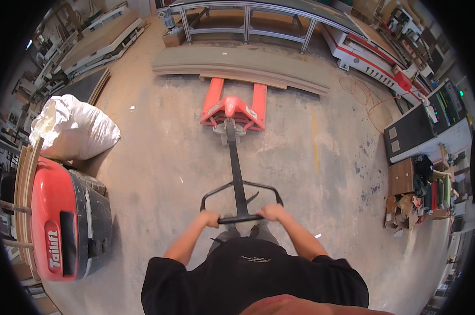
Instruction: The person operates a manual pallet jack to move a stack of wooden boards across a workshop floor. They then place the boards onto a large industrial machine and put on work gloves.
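Wide floor [159, 157] around pallet jack [230, 109], edges [431, 278] unclear

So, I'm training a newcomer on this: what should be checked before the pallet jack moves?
1. Left hand on the handle: ok, gripping its left end.
2. Right hand on the handle: ok, gripping its right end.
3. Forks reaching far enough under the boards: cannot tell, their far ends are hidden.
4. Boards lifted off the floor: cannot tell from above.
5. White sack apart from the pallet jack: ok, well to its left.
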A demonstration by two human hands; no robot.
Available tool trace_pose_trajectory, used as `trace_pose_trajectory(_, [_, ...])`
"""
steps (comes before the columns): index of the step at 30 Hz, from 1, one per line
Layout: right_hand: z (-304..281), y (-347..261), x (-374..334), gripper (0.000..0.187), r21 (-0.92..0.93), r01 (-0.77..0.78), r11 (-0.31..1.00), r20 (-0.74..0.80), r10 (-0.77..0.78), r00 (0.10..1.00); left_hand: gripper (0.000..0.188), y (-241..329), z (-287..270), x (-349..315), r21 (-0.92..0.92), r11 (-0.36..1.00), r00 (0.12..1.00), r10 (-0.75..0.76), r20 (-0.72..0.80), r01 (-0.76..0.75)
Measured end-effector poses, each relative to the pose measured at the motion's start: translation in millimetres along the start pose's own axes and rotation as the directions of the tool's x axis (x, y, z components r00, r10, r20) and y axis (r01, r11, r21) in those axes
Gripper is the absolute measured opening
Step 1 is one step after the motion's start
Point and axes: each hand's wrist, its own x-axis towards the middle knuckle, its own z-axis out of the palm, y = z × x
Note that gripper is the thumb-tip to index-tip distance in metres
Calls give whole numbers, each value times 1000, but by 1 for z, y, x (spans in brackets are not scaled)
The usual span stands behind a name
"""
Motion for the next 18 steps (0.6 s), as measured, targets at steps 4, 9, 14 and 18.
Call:
trace_pose_trajectory(4, [-156,8,55,52,-126,122,985,-773,-174,610,20,-23,-150,16,-69,989,813,-147,-563,131])
trace_pose_trajectory(9, [-85,-9,18,40,-136,121,983,-863,-178,472,15,8,-75,-12,44,990,683,-60,-728,134])
trace_pose_trajectory(14, [35,-5,-25,46,14,167,986,-170,-162,972,29,23,36,-13,-73,995,998,-67,-8,67])
trace_pose_trajectory(18, [-109,22,34,53,5,29,1000,-288,-26,957,24,-9,-95,14,-62,991,932,-136,-336,122])
